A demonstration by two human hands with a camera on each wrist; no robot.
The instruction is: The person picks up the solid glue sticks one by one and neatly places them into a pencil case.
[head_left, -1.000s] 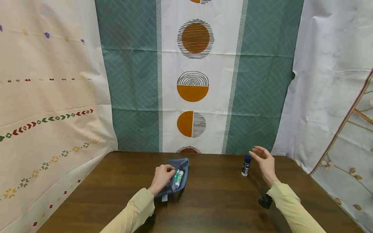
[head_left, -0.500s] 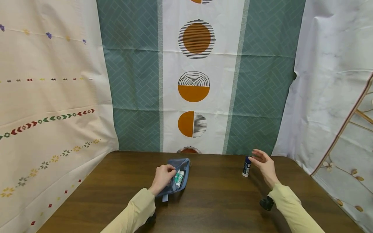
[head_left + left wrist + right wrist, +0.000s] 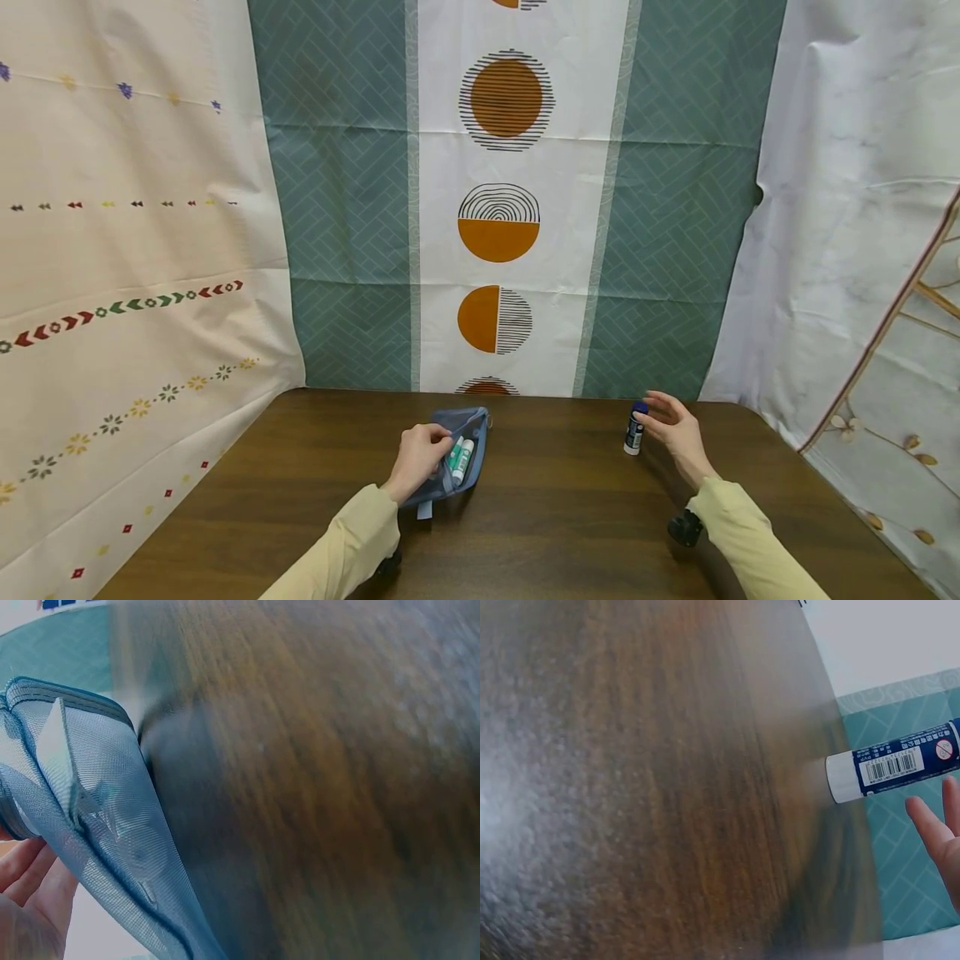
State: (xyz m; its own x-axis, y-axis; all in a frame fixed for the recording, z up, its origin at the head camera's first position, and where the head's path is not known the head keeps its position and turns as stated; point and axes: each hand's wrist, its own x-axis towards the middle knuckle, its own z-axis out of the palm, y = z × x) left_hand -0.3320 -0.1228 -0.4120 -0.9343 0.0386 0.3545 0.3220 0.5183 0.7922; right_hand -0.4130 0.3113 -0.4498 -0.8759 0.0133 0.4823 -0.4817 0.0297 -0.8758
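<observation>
In the head view, my left hand (image 3: 416, 458) pinches the near left rim of an open blue mesh zip pouch (image 3: 470, 479). White-and-green tubes (image 3: 462, 458) lie inside it. The left wrist view shows the side of the pouch (image 3: 127, 787) close up, with part of the left hand (image 3: 37, 900) at its edge. Over to the right, a dark blue and white glue stick (image 3: 633, 433) stands upright on the table. My right hand (image 3: 678, 433) has thumb and fingers parted at its blue cap; contact is unclear. In the right wrist view, two fingers (image 3: 930, 825) show beside the glue stick (image 3: 892, 765).
The brown wooden table (image 3: 540, 508) reaches back to a green and white curtain (image 3: 510, 250). A cream cloth (image 3: 142, 292) hangs at the left, a white one (image 3: 840, 250) at the right. A small black device (image 3: 684, 525) sits under the right wrist.
My right hand has moved down and slightly left, bringing thumb and fingers to the glue stick's cap. The left hand and the pouch have stayed in place.
</observation>
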